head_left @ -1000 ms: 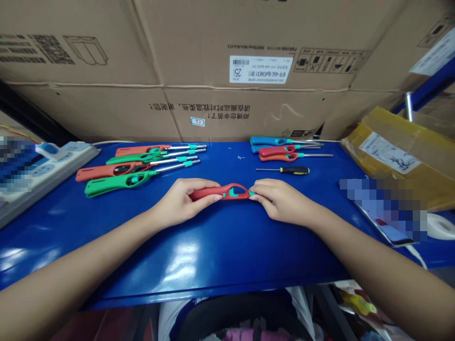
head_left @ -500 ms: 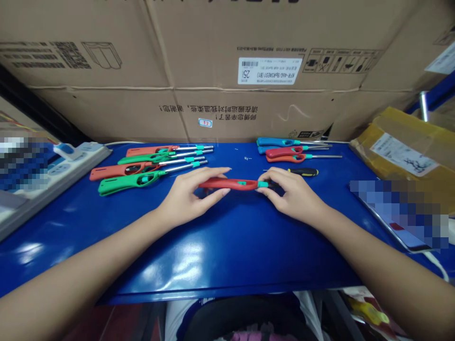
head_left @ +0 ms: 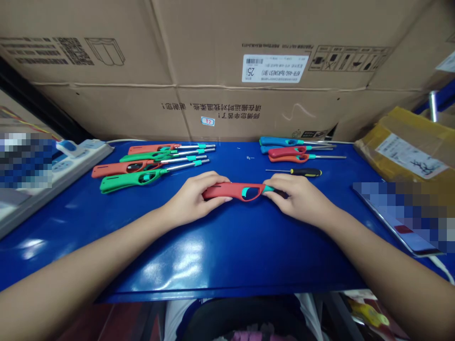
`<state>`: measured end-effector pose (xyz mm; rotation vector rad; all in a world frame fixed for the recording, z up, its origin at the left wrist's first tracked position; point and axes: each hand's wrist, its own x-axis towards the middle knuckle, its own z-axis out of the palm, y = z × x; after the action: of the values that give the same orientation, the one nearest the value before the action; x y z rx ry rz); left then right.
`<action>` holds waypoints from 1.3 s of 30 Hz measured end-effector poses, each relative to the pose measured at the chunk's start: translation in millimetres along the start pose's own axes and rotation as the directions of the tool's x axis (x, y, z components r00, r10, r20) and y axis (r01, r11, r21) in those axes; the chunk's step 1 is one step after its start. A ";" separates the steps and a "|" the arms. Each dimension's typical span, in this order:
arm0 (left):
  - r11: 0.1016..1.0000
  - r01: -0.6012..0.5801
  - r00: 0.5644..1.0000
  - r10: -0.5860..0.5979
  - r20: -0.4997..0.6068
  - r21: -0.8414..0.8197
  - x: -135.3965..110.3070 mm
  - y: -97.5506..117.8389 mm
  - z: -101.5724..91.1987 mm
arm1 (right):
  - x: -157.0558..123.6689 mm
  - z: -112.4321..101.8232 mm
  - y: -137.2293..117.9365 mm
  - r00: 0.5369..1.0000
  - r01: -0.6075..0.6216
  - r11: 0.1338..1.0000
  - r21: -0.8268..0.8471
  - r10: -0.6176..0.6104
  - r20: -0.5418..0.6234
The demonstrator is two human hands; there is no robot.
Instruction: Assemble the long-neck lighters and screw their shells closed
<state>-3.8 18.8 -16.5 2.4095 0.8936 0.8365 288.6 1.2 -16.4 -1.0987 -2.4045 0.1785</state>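
I hold a red lighter (head_left: 237, 191) with a teal trigger flat on the blue table (head_left: 227, 246), lying left to right. My left hand (head_left: 194, 199) is closed round its handle end. My right hand (head_left: 302, 198) pinches its teal front end, and the metal tube is hidden under those fingers. A group of several red and green lighters (head_left: 149, 163) lies at the back left. Several blue and red lighters (head_left: 291, 148) lie at the back right, with a black and yellow screwdriver (head_left: 296, 172) just behind my right hand.
Large cardboard boxes (head_left: 227, 71) wall off the back of the table. A white power strip (head_left: 67, 163) sits at the left edge. A yellow parcel (head_left: 408, 151) and a flat device (head_left: 401, 222) lie at the right. The table's front edge runs just below my forearms.
Both hands have rolled the red lighter: half a second ago it was edge-up and raised a little, now it lies on its side again with the trigger opening showing.
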 end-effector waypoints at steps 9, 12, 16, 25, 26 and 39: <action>0.999 0.036 0.998 -0.034 0.055 -0.035 -0.8 3.9 3.6 | -0.4 -5.5 2.1 0.996 -0.005 0.996 -0.090 0.013 0.085; 0.998 -0.006 0.987 -0.003 0.159 0.059 0.4 1.5 -0.2 | 1.5 -5.7 0.4 0.988 -0.032 0.995 -0.095 0.046 0.147; 0.991 -0.046 0.980 0.021 0.200 0.123 1.4 -3.7 -4.3 | 3.3 -12.0 3.6 0.983 -0.015 0.994 -0.107 0.035 0.181; 0.997 0.003 0.985 -0.016 0.170 0.076 3.0 -8.9 -8.6 | 2.4 -17.9 7.7 0.977 0.010 0.998 -0.062 0.003 0.214; 0.997 0.002 0.985 -0.016 0.173 0.081 2.8 -8.5 -8.0 | 2.1 -17.0 5.5 0.976 0.028 0.999 -0.029 -0.021 0.216; 0.998 0.013 0.985 -0.022 0.171 0.056 1.8 -6.8 -4.7 | 6.7 13.0 -3.8 0.993 0.036 0.987 0.160 -0.053 0.105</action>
<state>-8.7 25.7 -16.4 2.4725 0.8792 0.5941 276.0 4.7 -24.0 -0.9855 -2.4601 0.4159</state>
